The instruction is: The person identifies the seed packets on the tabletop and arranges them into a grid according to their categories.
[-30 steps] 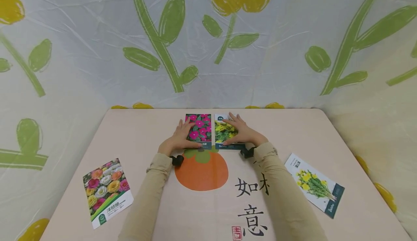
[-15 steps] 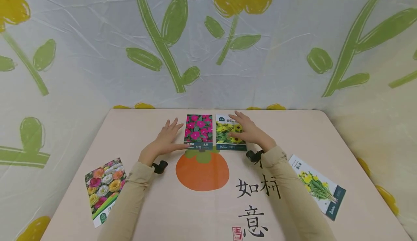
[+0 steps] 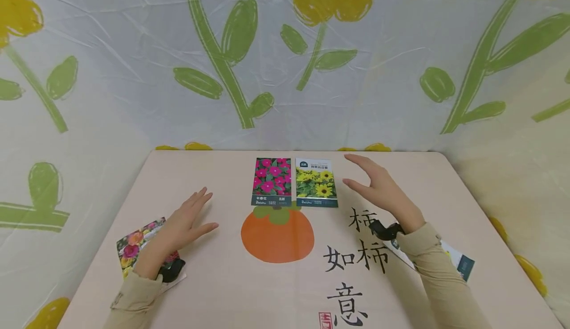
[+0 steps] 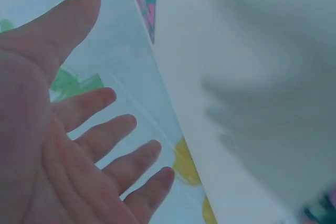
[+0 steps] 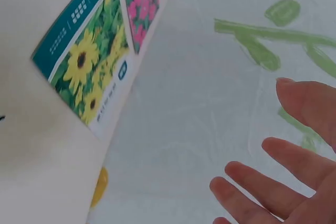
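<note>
Side by side at the far middle of the table lie a seed packet with pink flowers [image 3: 272,180] and a seed packet with yellow flowers [image 3: 317,183]. My left hand [image 3: 180,225] is raised over the left side, fingers extended, holding nothing. Partly covered by that wrist is a packet with many-coloured roses [image 3: 133,242]. To the right of the yellow-flower packet, my right hand [image 3: 380,185] hovers with fingers apart and nothing in it. Beneath the right forearm lies another packet [image 3: 465,265], white with a dark green end, mostly hidden.
The pale tabletop [image 3: 267,294] carries a printed orange persimmon [image 3: 277,237] and black written characters [image 3: 343,304]. Behind and at both sides hangs a white cloth [image 3: 356,111] with green stems and yellow flowers. Each wrist wears a black camera strap.
Both hands have left the two far packets. The left hand has drawn back leftward toward the rose packet, the right hand rightward and nearer. The two far packets stay side by side.
</note>
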Tool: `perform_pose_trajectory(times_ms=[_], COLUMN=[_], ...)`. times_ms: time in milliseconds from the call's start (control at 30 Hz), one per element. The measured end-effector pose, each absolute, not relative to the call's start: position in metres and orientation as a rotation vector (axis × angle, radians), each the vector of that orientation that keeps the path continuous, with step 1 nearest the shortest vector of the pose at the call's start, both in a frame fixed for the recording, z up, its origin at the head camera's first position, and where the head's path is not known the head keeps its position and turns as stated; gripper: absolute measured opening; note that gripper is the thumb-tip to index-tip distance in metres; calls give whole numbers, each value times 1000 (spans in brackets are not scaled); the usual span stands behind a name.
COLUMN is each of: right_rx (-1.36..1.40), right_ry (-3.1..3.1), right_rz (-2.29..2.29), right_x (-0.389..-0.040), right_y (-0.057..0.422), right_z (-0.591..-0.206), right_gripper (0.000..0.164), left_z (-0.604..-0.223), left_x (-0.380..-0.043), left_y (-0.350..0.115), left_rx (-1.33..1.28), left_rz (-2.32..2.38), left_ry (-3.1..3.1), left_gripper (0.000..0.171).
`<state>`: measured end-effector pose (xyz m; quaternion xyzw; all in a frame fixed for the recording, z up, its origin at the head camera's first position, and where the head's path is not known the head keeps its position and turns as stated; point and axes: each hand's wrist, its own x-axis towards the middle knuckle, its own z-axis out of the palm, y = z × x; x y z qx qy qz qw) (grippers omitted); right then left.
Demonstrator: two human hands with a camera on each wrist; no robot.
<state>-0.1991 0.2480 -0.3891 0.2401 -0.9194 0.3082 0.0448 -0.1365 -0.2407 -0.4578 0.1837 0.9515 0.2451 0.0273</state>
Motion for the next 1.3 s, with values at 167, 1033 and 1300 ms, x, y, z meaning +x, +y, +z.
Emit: perform_pose_trajectory(times_ms=[167,1033,1300], right_rx=[670,520,449], right_ry=[-2699,-2926,-3081], right_rz=[917,1039,1199], right_x=[-178,-90,-90], right_y=[273,389,394], right_z=[-386,-455,-474], right_gripper=[60,72,90], left_z=[-464,-497,-498], left_x=[-112,-52,-44], left_y=[-268,-342,-342], left_rx=[515,257,123], left_rz=[760,636,645], left_ry=[3004,3035,2961], left_gripper=[76,93,103])
